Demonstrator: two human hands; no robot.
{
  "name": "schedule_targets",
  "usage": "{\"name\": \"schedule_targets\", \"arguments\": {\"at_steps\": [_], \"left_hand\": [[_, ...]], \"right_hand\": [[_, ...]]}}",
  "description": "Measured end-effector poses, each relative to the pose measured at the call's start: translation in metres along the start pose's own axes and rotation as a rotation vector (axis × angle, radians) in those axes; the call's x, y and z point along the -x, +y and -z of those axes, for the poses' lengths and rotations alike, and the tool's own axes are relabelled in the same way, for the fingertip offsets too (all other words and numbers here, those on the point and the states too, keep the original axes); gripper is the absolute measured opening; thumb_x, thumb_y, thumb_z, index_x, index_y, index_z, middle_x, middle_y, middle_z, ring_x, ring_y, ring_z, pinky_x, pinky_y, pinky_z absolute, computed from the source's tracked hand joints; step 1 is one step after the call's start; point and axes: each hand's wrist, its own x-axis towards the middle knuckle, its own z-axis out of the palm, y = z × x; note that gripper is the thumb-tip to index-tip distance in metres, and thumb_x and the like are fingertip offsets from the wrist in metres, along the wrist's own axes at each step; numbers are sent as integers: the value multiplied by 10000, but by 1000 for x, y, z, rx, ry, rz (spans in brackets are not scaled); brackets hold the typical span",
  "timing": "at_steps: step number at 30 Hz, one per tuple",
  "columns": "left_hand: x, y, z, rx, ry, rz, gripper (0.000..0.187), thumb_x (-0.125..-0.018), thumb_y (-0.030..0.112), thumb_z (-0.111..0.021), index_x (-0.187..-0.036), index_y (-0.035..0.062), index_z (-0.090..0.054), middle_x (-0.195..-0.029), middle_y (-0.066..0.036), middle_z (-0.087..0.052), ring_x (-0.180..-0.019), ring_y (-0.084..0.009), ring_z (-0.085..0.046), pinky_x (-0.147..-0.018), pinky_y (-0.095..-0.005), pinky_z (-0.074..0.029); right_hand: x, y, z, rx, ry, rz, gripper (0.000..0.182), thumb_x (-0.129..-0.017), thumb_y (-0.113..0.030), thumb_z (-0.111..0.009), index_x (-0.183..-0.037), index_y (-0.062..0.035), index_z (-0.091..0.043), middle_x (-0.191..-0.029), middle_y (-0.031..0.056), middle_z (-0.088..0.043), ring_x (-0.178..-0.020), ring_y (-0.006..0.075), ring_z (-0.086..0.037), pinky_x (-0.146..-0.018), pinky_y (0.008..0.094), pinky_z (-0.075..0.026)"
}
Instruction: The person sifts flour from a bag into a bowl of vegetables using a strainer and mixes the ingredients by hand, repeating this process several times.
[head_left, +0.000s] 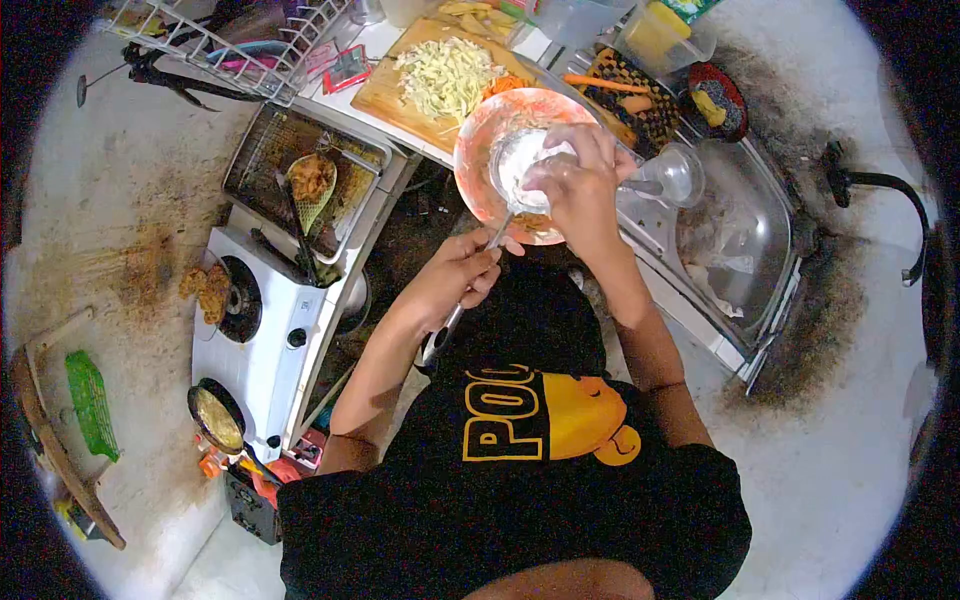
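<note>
My left hand (pixel 465 270) is closed around the metal handle of a strainer (pixel 502 228). White powder (pixel 524 168) lies in the strainer's round head, over an orange-and-white bowl (pixel 472 190). Above the powder, my right hand (pixel 575 185) has its fingers curled down; what they hold, if anything, is hidden. Just right of that hand is a clear plastic cup (pixel 680 175) with a spoon handle (pixel 642 187) by it. Shredded cabbage (pixel 445 78) and some shredded carrot (pixel 508 84) lie on a wooden cutting board (pixel 375 98) behind the bowl.
A steel sink (pixel 735 235) lies right, with a black faucet (pixel 885 182) beyond. Left stands a white gas stove (pixel 270 310) with a small frying pan (pixel 217 418). Behind it, a metal tray (pixel 362 205) bears a skimmer with fried food (pixel 312 177). A wire rack (pixel 235 50) stands back left.
</note>
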Motion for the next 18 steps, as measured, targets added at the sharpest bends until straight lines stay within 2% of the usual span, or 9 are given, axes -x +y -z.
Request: {"name": "schedule_targets", "arguments": {"at_steps": [3,5,7,9,11,13,15,17,18], "left_hand": [[-4,-2,2,53,-4,10,204,-928,141,-471,-1095,47,-541,-591,56,-365,-467,-31,-318,-374,-168,-235],[-6,-3,2,80,31,3,218,-926,139,-477,-1108,41,-543,-589,57,-361,-466,-30,-316,-372,-168,-230],[-6,1,3,56,-2,5,224,-923,133,-475,-1114,38,-541,-592,56,-361,-466,-30,-315,-373,-168,-231],[-3,5,3,30,-40,9,230,-921,127,-472,-1121,35,-540,-594,54,-361,-467,-29,-314,-373,-168,-231],[-3,7,-2,14,73,9,205,-938,114,-427,-1094,38,-535,-603,59,-339,-475,-31,-284,-384,-181,-202],[-3,7,-2,34,74,-13,201,-935,108,-433,-1095,39,-533,-608,60,-341,-480,-27,-287,-379,-166,-208],[-5,5,1,41,82,-15,192,-932,102,-443,-1092,44,-533,-608,58,-339,-476,-26,-287,-374,-163,-206],[-7,6,6,17,44,11,190,-925,121,-466,-1099,65,-519,-613,50,-357,-479,-30,-306,-374,-166,-224],[-8,7,8,16,48,32,196,-918,141,-489,-1105,85,-505,-618,43,-375,-483,-34,-326,-375,-169,-241]], "right_hand": [[-6,1,23,-29,78,-124,76,-636,-129,-678,-688,-179,-703,-951,31,-549,-1010,276,-475,-857,402,-353],[-5,16,43,0,369,-60,130,-605,-40,-689,-712,-114,-689,-970,36,-567,-983,224,-525,-859,350,-379],[5,31,82,46,472,-230,123,-641,-60,-707,-761,-75,-682,-943,39,-588,-936,223,-552,-862,344,-425],[26,56,118,121,642,-291,129,-686,-89,-721,-800,-45,-678,-912,48,-619,-899,217,-576,-848,327,-438],[65,112,140,332,812,-520,122,-714,-113,-725,-800,-38,-682,-901,82,-652,-834,235,-610,-804,324,-463],[119,173,155,557,740,-515,143,-694,-134,-738,-803,-52,-694,-925,110,-665,-814,257,-628,-754,329,-479],[165,223,157,618,637,-518,182,-606,-71,-785,-755,-67,-680,-827,102,-656,-795,281,-617,-752,358,-474],[192,255,144,721,557,-841,190,-624,-136,-778,-783,-80,-690,-888,119,-646,-889,297,-593,-797,370,-458],[193,254,142,731,573,-858,190,-624,-136,-778,-783,-80,-690,-888,119,-646,-889,297,-593,-797,370,-458]]}}
